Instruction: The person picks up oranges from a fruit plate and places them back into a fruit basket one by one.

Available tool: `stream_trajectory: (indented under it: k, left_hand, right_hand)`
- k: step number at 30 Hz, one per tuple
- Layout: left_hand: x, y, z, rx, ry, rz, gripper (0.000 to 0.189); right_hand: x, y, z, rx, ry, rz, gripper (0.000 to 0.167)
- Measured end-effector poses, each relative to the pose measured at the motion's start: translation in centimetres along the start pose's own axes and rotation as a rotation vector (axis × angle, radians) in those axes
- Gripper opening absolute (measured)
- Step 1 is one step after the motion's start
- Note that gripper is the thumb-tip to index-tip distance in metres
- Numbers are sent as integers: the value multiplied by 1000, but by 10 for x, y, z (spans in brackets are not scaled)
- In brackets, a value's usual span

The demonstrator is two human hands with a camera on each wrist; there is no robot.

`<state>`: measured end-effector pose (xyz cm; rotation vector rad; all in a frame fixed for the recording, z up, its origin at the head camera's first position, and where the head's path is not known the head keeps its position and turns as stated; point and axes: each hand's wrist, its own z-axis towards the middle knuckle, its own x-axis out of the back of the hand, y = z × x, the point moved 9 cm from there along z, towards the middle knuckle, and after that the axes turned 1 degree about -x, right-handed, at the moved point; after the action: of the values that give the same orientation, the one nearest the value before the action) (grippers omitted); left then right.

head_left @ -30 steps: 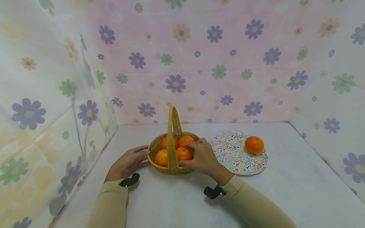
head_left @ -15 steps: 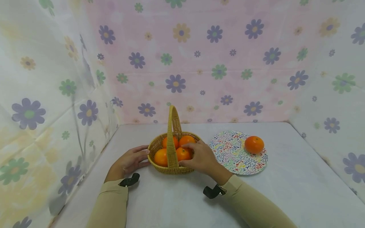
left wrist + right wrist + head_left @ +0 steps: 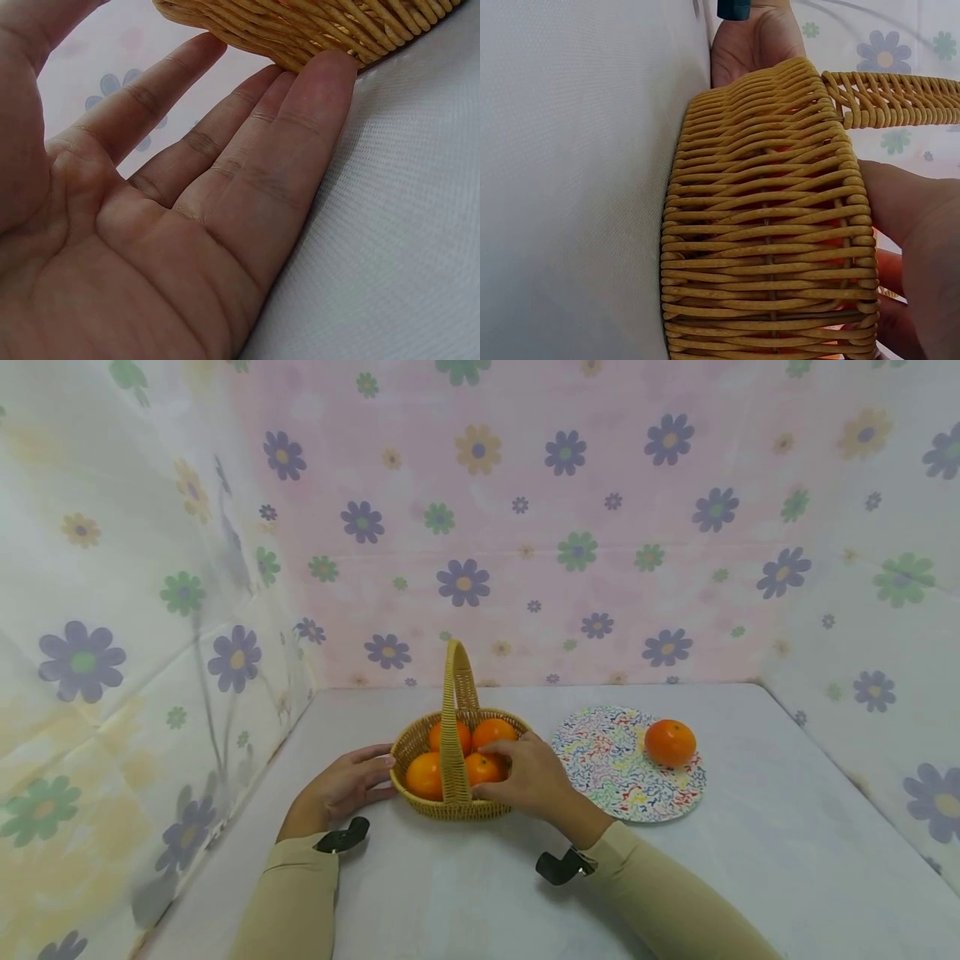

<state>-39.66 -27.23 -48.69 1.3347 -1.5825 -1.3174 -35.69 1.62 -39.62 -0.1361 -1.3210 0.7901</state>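
Observation:
A yellow wicker basket (image 3: pixel 461 812) with a tall arched handle stands on the table and has several oranges (image 3: pixel 424 775) in it. Over its right rim reaches my right hand (image 3: pixel 540 777), thumb and fingers around the front right orange (image 3: pixel 483 768), which still sits low among the others. Basket weave (image 3: pixel 765 240) hides most of that grip in the right wrist view. Spread fingers of my left hand (image 3: pixel 348 785) rest their tips against the basket's left side; the left wrist view shows the open palm (image 3: pixel 135 270) facing up beside the weave.
Right of the basket lies a round plate (image 3: pixel 600 785) with multicoloured squiggles, close to my right hand. One orange (image 3: pixel 670 742) sits on its right part. Flowered cloth walls (image 3: pixel 525 552) enclose the white table (image 3: pixel 450 893) at the back and sides.
My right hand has sunk very slightly around the orange, and the oranges in the basket have shifted a little. The left hand stays at the basket's side.

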Motion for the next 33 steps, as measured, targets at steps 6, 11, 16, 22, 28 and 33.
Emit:
stream_trajectory:
  k: [6, 11, 16, 22, 28, 33]
  left_hand:
    - [-1, 0, -1, 3, 14, 16, 66]
    - [-1, 0, -1, 5, 14, 27, 67]
    - [-1, 0, -1, 5, 11, 22, 67]
    - [0, 0, -1, 2, 17, 17, 66]
    - [0, -1, 0, 1, 17, 9, 66]
    - [-1, 0, 0, 2, 23, 4, 65]
  right_hand:
    - [-1, 2, 1, 0, -1, -8, 61]
    - [-2, 2, 1, 0, 7, -9, 60]
    - [-2, 3, 0, -4, 11, 10, 59]
    - [-2, 1, -2, -1, 5, 17, 57]
    - [-1, -2, -3, 11, 1, 24, 55]
    - [0, -3, -4, 19, 8, 35, 53]
